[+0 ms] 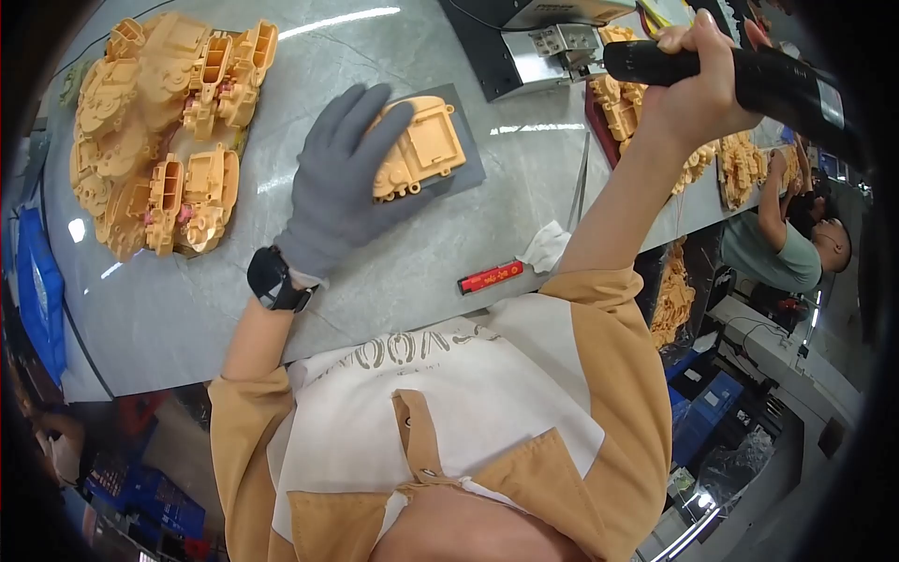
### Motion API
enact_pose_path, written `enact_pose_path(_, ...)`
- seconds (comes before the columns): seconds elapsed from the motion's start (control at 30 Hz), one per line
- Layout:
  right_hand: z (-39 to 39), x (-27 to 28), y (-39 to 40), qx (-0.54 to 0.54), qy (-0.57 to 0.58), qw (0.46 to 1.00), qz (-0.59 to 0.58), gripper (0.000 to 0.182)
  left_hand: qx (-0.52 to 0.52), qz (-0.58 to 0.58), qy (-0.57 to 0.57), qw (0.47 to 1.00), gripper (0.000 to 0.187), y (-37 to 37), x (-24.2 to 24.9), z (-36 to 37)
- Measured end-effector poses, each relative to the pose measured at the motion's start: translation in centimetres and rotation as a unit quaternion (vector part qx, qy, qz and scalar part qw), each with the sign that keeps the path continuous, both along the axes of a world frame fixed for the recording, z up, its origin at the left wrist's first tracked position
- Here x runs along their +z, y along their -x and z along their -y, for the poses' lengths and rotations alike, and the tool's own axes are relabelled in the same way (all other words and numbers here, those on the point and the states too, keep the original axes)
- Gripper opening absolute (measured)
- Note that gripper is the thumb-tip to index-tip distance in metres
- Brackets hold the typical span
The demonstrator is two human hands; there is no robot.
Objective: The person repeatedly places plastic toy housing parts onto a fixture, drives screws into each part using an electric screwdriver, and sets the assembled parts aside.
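Observation:
My left hand (346,173), in a grey glove, lies over the left side of an orange plastic part (431,145), its fingers spread and curled around that edge. Beneath the part is a dark grey square pad (471,169) on the grey table (403,272). My bare right hand (700,89) is wrapped round a black cylindrical tool (768,80), raised at the upper right. The tool's narrower end points left, near a metal fixture (562,45).
Many orange parts (159,122) are piled at the left. A red box cutter (491,277) and a white crumpled cloth (546,247) lie near the front edge. More orange parts (740,169) stand at the right, where another person (782,244) is at work.

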State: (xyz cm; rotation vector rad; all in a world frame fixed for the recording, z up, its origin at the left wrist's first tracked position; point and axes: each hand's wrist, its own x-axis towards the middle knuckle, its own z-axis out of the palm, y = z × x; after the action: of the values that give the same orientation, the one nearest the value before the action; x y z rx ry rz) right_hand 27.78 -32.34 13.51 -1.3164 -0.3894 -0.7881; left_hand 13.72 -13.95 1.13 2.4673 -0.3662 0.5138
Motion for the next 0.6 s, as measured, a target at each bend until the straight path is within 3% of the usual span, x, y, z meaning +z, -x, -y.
enact_pose_path(0.03,-0.2,-0.3,-0.5,0.001,0.000,1.000,0.000,0.034,0.001,0.000,0.000,1.000,0.074,0.3,-0.4,-0.2)
enact_pose_path(0.1,-0.2,-1.6,-1.7,-0.031,0.045,0.996,-0.066,0.029,0.009,-0.055,0.110,0.992,0.080,1.3,-1.4,-0.4)
enact_pose_path(0.17,1.1,-2.7,-2.0,-0.029,0.044,0.996,-0.074,0.032,0.014,-0.056,0.095,0.994,0.085,1.3,-2.0,-0.6)
enact_pose_path(0.23,3.1,-3.4,-2.0,0.035,0.105,0.993,-0.046,0.037,0.004,-0.064,0.099,0.993,0.086,1.4,-2.2,-0.7)
enact_pose_path(0.37,2.6,-2.9,5.2,0.192,-0.071,0.973,-0.109,0.044,-0.002,-0.055,0.132,0.990,0.087,1.2,-2.5,-0.7)
enact_pose_path(0.6,-3.0,-2.5,10.6,0.258,-0.002,0.962,-0.089,0.046,-0.010,-0.046,0.140,0.989,0.085,1.1,-2.6,-1.1)
